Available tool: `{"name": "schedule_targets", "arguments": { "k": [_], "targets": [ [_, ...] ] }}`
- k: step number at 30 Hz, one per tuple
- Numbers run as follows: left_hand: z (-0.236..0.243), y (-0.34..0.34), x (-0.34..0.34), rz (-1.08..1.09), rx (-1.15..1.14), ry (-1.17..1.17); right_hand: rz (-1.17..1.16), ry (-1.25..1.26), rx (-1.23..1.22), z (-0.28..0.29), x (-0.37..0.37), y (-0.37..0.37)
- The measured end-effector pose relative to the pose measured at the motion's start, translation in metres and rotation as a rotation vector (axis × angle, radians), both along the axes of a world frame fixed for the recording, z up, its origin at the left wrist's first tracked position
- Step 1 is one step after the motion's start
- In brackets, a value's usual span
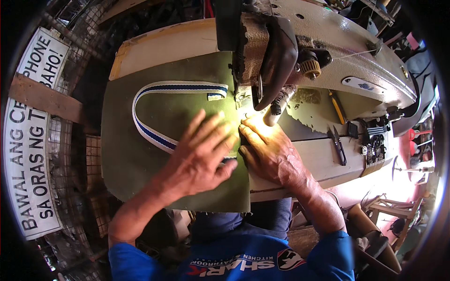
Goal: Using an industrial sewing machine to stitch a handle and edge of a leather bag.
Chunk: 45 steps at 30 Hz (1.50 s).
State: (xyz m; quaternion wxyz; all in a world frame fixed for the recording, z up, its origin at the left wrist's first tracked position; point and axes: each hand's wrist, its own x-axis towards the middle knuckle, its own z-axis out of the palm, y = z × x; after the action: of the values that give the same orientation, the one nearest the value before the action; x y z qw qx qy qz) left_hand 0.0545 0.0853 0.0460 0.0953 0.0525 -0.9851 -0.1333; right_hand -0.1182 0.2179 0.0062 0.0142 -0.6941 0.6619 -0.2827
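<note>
Cloth (124, 136) hangs past the surface's (317, 157) near edge; bare surface lies left of the snips (338, 147). Left hand (199, 157), fingers spread, is over cloth and strap (145, 127) (contact unclear); right hand (269, 147), fingers bunched, meets the cloth's right edge, any pinch hidden.

The cloth (173, 110) looks matt, the sewing machine (335, 44) glossy.
</note>
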Motion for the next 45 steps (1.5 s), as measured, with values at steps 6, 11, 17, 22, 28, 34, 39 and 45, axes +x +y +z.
{"name": "schedule_targets", "arguments": {
  "k": [6,11,17,22,28,34,39,45],
  "targets": [
    [-0.023,0.005,0.002,0.005,-0.033,0.065,0.018,0.008,-0.01,0.0,-0.001,0.001],
    [-0.022,-0.006,-0.006,0.015,-0.026,0.101,0.033,-0.002,0.017,0.005,-0.001,-0.001],
    [-0.024,-0.01,-0.008,0.011,-0.038,0.122,0.001,0.003,-0.019,0.006,0.001,-0.001],
    [-0.024,-0.016,-0.012,0.027,-0.027,0.114,0.017,-0.011,0.012,0.007,0.001,-0.002],
    [-0.023,-0.023,-0.019,0.025,-0.047,0.158,0.005,-0.023,0.02,0.009,0.002,-0.002],
    [-0.023,0.0,-0.004,-0.014,-0.098,0.118,0.012,-0.006,0.03,0.007,0.001,-0.001],
    [-0.026,-0.001,-0.005,0.015,-0.055,0.12,0.003,0.003,0.014,0.007,0.001,-0.001],
    [-0.027,-0.019,-0.016,0.027,-0.046,0.121,0.021,-0.023,0.03,0.01,0.0,-0.003]
  ]
}}
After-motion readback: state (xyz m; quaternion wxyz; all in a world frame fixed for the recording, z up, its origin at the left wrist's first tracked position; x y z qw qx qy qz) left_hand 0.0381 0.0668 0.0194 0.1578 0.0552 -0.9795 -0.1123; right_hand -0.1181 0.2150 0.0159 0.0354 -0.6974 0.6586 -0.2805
